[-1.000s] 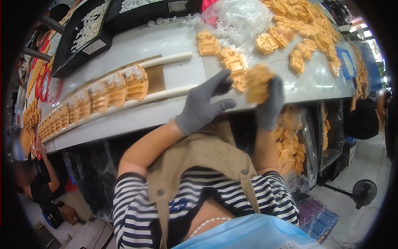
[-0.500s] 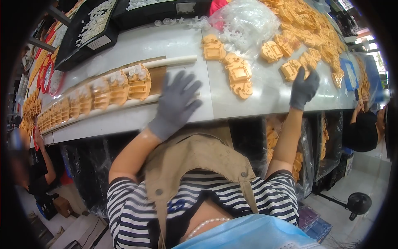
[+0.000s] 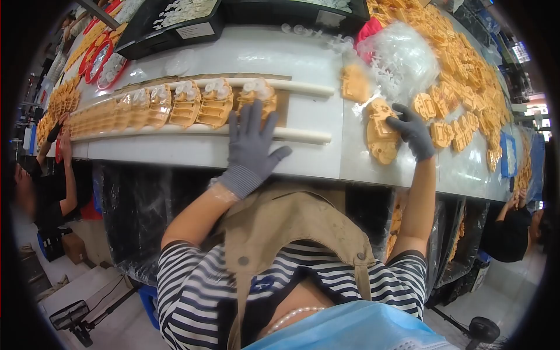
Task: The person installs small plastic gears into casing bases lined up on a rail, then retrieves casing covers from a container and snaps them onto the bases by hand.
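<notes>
My left hand point(image 3: 252, 143), in a grey glove, is open with its fingers spread. Its fingertips lie over the lower part of an orange plastic housing point(image 3: 256, 96), the rightmost of a row set across two white rails point(image 3: 306, 136). Clear round plastic pieces point(image 3: 217, 88) sit on the housings' upper ends. My right hand point(image 3: 415, 133), gloved alike, has thumb and forefinger closed on the right edge of an orange housing point(image 3: 382, 143) lying on the table. Its other fingers are curled and partly hidden. A second orange housing point(image 3: 354, 84) lies just above.
A clear bag point(image 3: 405, 58) of white parts stands beyond my right hand, beside a large heap of orange housings point(image 3: 461, 64). Black bins point(image 3: 169, 38) line the back. People work at the left and right; a blue tray point(image 3: 508, 156) is at right.
The view has shifted, moving the table to the right in the picture. My left hand has moved onto the row's last housing. My right hand has gone from the loose housings leftward to the nearer one.
</notes>
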A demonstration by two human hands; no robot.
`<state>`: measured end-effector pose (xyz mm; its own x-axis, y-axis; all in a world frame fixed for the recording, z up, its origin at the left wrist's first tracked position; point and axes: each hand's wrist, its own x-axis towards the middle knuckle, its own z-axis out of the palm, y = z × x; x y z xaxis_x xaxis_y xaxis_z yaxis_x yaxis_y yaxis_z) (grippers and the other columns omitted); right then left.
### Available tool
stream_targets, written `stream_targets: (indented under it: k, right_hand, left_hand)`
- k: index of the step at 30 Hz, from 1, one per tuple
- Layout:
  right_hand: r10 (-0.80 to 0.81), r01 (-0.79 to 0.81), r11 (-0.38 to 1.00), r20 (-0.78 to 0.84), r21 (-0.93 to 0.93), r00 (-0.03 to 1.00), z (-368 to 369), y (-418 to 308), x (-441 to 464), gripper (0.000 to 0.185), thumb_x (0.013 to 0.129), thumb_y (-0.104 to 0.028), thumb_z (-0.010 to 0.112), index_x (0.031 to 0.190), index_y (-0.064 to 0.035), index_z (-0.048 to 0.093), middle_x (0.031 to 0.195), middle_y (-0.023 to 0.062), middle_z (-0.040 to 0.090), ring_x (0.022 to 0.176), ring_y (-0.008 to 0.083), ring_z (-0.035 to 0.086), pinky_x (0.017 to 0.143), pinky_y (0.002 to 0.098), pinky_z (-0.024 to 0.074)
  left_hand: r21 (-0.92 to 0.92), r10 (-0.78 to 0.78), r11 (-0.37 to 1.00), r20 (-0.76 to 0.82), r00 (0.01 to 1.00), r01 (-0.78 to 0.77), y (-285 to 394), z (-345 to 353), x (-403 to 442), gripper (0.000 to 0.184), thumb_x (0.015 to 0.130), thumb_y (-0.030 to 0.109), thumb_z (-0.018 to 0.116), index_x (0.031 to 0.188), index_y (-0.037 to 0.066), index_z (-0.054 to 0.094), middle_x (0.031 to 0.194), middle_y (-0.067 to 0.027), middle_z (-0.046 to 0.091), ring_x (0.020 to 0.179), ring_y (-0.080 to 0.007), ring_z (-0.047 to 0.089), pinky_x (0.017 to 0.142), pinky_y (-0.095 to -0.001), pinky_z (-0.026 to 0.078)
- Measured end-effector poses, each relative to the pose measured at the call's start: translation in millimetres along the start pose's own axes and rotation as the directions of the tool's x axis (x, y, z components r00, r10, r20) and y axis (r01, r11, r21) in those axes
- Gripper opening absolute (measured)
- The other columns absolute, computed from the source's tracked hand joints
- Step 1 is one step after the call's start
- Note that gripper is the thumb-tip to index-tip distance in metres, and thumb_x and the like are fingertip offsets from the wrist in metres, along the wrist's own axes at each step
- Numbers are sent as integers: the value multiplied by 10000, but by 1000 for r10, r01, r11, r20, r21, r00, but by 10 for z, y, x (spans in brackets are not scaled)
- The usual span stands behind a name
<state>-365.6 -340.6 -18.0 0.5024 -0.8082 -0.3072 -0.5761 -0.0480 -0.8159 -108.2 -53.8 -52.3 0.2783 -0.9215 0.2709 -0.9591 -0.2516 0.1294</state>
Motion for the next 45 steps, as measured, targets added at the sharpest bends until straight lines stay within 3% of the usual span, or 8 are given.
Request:
stream_targets:
  k: [4,10,16,23,28,34,40,45]
  right_hand:
    - [55,-54,984,1,171,999,-174,-15,-94,411,841,-248,711,1166,-19,610,754,-44,572,530,4,363,452,179,274]
    - [-72,64,951,17,303,997,242,-400,-394,372,883,-241,661,1161,-1,604,844,2,605,616,41,480,525,179,391]
    - [-113,24,953,281,303,953,1197,-948,-518,306,845,-225,686,1040,2,622,795,12,584,651,70,542,578,208,473]
    - [-185,-75,725,299,684,936,1494,-808,-289,433,909,-270,652,1191,39,538,1096,95,607,993,185,607,883,299,508]
    - [-288,-244,402,375,883,881,1525,-619,-204,437,957,-232,573,1276,45,464,1223,128,556,1144,225,551,968,339,476]
    - [-393,-232,290,336,928,856,1520,-516,-403,450,979,-254,529,1297,52,441,1240,119,545,1104,194,552,940,312,465]
    - [-406,-113,400,286,910,868,1309,-383,-591,506,967,-349,530,1318,5,445,1261,118,547,1136,219,530,946,358,443]
    - [-248,1,577,175,816,953,1184,-395,-765,439,951,-351,573,1196,11,535,995,62,602,880,117,574,766,230,476]
  left_hand:
    - [-196,46,980,38,998,-38,204,17,85,778,846,548,574,1386,18,390,1481,-288,236,1359,-473,231,1120,-589,132]
    - [-639,-94,767,-205,974,-60,55,-85,155,620,905,296,611,1416,42,367,1456,-267,317,1315,-389,377,1103,-420,300]
    - [-916,-295,142,322,900,374,-421,-214,491,596,939,195,574,1429,-29,319,1407,-176,422,1269,-222,446,1044,-307,386]
    - [-891,-140,125,420,897,436,-566,-136,744,582,924,200,593,1372,-87,358,1267,-164,537,1150,-209,542,972,-299,460]
    - [-815,-53,-247,551,833,524,-365,32,805,471,930,175,580,1297,-85,438,1178,-146,577,1069,-212,587,937,-317,494]
    - [-627,-5,-689,505,863,363,77,-149,707,393,943,148,541,1270,-58,473,1169,-140,585,1082,-219,589,966,-354,487]
    - [-312,171,-878,503,848,362,155,-273,601,424,977,203,459,1321,-44,432,1262,-167,548,1168,-272,550,1028,-422,439]
    - [-179,265,-919,383,885,352,130,-200,537,460,988,291,444,1313,-34,433,1288,-174,532,1201,-278,525,1066,-416,402]
